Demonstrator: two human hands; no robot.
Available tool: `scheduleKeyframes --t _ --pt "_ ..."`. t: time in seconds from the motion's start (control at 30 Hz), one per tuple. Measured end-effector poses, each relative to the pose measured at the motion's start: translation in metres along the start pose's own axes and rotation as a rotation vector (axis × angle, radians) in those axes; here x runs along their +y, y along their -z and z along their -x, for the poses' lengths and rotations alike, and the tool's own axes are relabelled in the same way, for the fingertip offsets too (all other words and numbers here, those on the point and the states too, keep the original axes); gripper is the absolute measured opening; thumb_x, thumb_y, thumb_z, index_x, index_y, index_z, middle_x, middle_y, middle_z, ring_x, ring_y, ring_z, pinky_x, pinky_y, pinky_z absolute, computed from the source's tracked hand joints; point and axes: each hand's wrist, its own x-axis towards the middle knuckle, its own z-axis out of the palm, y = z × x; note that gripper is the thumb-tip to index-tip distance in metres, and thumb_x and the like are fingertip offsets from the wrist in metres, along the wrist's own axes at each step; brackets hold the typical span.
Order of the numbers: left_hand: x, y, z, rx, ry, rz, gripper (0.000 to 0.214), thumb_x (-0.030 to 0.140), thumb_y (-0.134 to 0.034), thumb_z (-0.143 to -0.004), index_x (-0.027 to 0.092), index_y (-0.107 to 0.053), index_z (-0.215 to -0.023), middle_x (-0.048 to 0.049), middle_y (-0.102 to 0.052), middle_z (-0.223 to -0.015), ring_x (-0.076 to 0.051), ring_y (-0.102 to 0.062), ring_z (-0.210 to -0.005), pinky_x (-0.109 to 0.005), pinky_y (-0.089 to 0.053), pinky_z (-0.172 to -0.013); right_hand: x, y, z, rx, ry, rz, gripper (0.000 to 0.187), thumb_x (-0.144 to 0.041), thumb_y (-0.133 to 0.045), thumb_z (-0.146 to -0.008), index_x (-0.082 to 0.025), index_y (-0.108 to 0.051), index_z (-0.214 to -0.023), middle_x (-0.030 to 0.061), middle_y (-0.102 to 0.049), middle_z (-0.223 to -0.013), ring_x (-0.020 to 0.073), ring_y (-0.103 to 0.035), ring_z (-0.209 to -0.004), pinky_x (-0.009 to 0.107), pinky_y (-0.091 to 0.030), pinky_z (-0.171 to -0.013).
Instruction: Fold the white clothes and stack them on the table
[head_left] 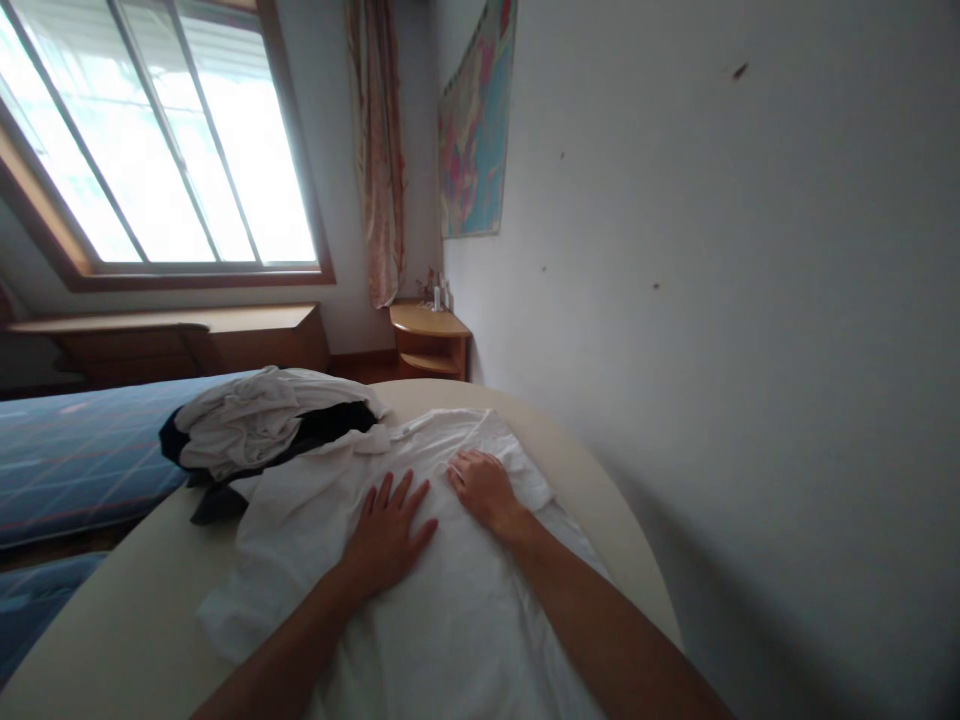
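Note:
A white shirt [420, 620] lies spread over a round cream table, its collar end pointing away from me and its cloth lightly wrinkled. My left hand [386, 540] rests flat on the shirt's middle with the fingers spread, holding nothing. Farther up and to the right, my right hand [484, 487] has its fingers curled and drawn together on the cloth near the shoulder. It seems to pinch a bit of the shirt, though the fingertips are partly hidden. Beyond my left hand sits a heap of white and black clothes [255, 415], touching the shirt's far left side.
The table's curved rim [630, 540] runs close to the white wall [750, 350] on the right. A bed with a blue checked cover [90, 440] stands at the left. Behind are a corner shelf [427, 320], a long wooden desk [247, 320] and a window [225, 150].

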Motion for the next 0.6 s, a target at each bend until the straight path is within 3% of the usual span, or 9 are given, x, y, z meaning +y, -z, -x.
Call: scheduleKeyframes --t 0.17,0.3,0.47,0.53,0.6 --pt "-0.002 -0.003 0.0 0.018 -0.011 0.009 0.062 0.056 -0.038 -0.097 0.03 -0.036 -0.153 -0.005 -0.026 -0.163 -0.036 -0.016 -0.15 -0.055 -0.018 -0.12 -0.005 0.007 -0.001 0.037 0.055 -0.151 0.047 -0.042 -0.03 -0.105 -0.022 -0.054 -0.141 0.0061 -0.06 -0.139 0.0175 -0.055 -0.128 0.029 -0.037 -0.108" --pt "-0.004 -0.006 -0.001 0.025 -0.022 0.019 0.063 0.057 -0.037 -0.097 0.03 -0.035 -0.154 -0.0053 -0.024 -0.164 -0.036 -0.016 -0.151 -0.055 -0.018 -0.12 0.001 0.013 -0.005 -0.017 0.105 -0.207 0.048 -0.041 -0.026 -0.106 -0.02 -0.063 -0.129 0.0055 -0.064 -0.133 0.016 -0.055 -0.127 0.026 -0.037 -0.108" --pt "-0.003 -0.003 -0.001 0.002 -0.007 0.031 0.063 0.057 -0.038 -0.097 0.03 -0.036 -0.153 -0.0057 -0.025 -0.163 -0.036 -0.015 -0.151 -0.055 -0.018 -0.12 0.024 0.045 -0.011 0.06 -0.179 -0.027 0.027 -0.024 -0.05 -0.095 -0.014 -0.066 -0.114 0.0112 -0.07 -0.116 0.0193 -0.064 -0.106 0.026 -0.044 -0.092" --pt "-0.003 -0.003 -0.001 0.006 -0.011 0.031 0.063 0.057 -0.038 -0.097 0.029 -0.036 -0.153 -0.006 -0.025 -0.163 -0.036 -0.015 -0.151 -0.055 -0.018 -0.12 0.032 0.061 -0.004 -0.022 -0.227 0.033 0.022 -0.03 -0.054 -0.093 -0.015 -0.068 -0.102 0.0112 -0.072 -0.102 0.0206 -0.066 -0.092 0.028 -0.046 -0.08" --pt "-0.003 -0.004 -0.001 0.018 -0.015 0.029 0.062 0.057 -0.038 -0.097 0.029 -0.037 -0.153 -0.0059 -0.025 -0.163 -0.036 -0.015 -0.151 -0.056 -0.018 -0.12 0.036 0.074 0.01 -0.167 -0.186 0.04 0.025 -0.04 -0.058 -0.091 -0.017 -0.069 -0.093 0.0084 -0.073 -0.092 0.0199 -0.065 -0.082 0.027 -0.044 -0.071"
